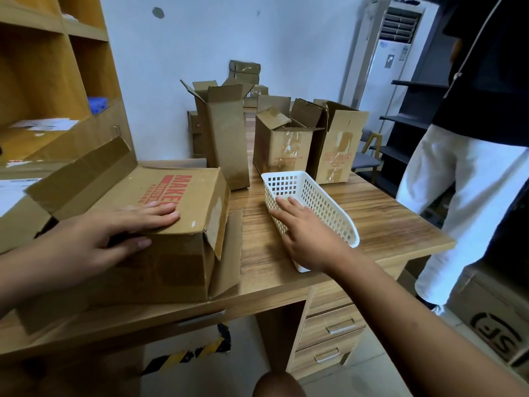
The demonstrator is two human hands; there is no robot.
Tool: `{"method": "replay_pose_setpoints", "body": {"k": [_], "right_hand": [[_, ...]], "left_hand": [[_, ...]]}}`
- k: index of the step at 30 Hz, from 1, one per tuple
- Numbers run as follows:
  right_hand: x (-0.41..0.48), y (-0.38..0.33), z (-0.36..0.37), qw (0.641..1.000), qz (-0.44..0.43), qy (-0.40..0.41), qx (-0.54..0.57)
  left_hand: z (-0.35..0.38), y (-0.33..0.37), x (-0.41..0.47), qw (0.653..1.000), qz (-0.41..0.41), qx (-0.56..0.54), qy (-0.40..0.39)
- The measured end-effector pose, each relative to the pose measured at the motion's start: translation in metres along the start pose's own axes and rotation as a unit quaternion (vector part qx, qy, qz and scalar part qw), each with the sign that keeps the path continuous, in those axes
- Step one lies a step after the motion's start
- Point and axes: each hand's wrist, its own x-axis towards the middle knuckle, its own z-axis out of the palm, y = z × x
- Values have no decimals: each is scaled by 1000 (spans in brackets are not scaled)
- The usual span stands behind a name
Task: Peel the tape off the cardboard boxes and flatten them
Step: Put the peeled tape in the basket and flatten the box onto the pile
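A large cardboard box (183,224) with red print lies on its side at the near left of the wooden desk (372,219), its end flaps loose. My left hand (114,233) rests flat on its top edge, fingers straight and thumb down the front face. My right hand (306,233) reaches over the white plastic basket (320,196), fingers straight and touching its near rim. Three open boxes stand upright behind: a tall one (226,136), a middle one (280,147) with shiny tape on its face, and a right one (340,147) with tape patches.
Wooden shelving (57,81) rises at the left. More boxes (246,73) are stacked at the back wall. A person in white trousers (463,202) stands at the desk's right edge beside a box with a black logo (492,319). Drawers (332,330) sit under the desk.
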Motion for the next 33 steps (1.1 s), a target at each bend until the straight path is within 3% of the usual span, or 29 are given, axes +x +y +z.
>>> {"method": "replay_pose_setpoints", "body": {"k": [11,17,22,29,33], "right_hand": [[-6,-2,-9,996,19,67,-47],[-4,-29,-7,974,-24,173,148],[6,-67,1,957,-85,129,246],[22,-94,0,973,-138,56,179],[17,-91,1,974,-159,90,137]], "left_hand": [[-8,24,-3,999,34,-4,-6],[-10,38,-9,999,36,-9,10],[-10,54,-22,995,59,-21,81],[-10,55,-40,990,79,2,119],[-8,56,-47,986,79,80,126]]}}
